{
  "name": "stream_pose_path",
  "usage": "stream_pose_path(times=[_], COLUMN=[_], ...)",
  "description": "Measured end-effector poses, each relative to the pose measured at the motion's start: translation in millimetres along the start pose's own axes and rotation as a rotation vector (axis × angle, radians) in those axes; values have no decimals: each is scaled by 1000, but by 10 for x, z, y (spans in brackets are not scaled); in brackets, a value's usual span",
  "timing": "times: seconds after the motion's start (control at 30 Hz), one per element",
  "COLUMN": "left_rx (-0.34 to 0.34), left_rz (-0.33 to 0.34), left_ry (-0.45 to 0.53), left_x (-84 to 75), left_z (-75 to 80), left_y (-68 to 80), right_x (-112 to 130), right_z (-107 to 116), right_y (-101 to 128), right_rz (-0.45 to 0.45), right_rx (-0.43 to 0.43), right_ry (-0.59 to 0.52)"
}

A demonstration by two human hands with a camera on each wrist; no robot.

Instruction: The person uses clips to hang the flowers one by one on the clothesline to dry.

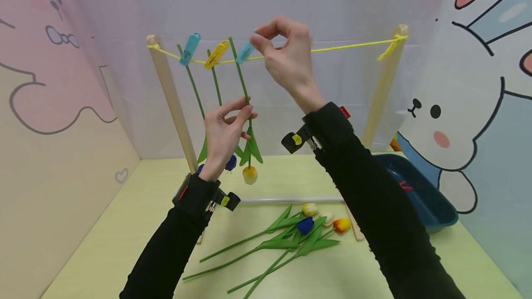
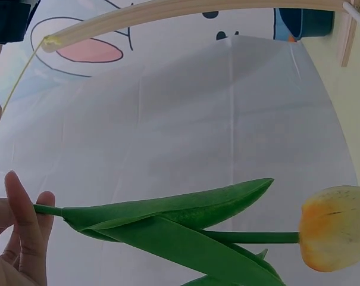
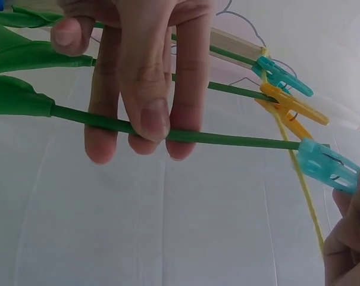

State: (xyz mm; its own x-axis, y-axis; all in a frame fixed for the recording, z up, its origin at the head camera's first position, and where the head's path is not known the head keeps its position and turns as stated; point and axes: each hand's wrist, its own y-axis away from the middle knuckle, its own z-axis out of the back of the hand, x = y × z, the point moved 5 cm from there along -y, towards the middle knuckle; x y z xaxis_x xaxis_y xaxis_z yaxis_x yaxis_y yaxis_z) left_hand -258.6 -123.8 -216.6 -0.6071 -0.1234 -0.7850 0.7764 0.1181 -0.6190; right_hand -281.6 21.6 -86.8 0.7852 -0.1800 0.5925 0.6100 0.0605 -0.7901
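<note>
Loose tulips [image 1: 291,236] lying on surface [image 1: 124,243], nearest. Behind, string [image 1: 345,48] stretched between posts. Left hand [image 1: 224,130] pinching hanging stem [image 1: 242,77]: best kept steady. Right hand [image 1: 287,54], grip closed on blue peg [image 1: 245,51]: best seated squarely over stem and string.

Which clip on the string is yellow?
The middle clip. The two clips beside it, the left clip and the right clip at the right hand's fingers, are blue.
</note>
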Motion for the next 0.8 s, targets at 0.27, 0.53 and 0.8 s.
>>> stream_pose_path(times=[0.27, 0.53, 0.8], left_rx=[-7, -13, -16], left_rz=[15, 13, 9], left_ry=[-9, -11, -20], left_x=[-21, -19, -22], left_z=[5, 10, 16], left_y=[-14, -16, -27], right_x=[7, -9, -18], right_z=[-39, -60, -60], right_y=[-29, -54, -63], right_rz=[-30, -115, -148], right_rx=[35, 80, 94], right_ry=[58, 72, 70])
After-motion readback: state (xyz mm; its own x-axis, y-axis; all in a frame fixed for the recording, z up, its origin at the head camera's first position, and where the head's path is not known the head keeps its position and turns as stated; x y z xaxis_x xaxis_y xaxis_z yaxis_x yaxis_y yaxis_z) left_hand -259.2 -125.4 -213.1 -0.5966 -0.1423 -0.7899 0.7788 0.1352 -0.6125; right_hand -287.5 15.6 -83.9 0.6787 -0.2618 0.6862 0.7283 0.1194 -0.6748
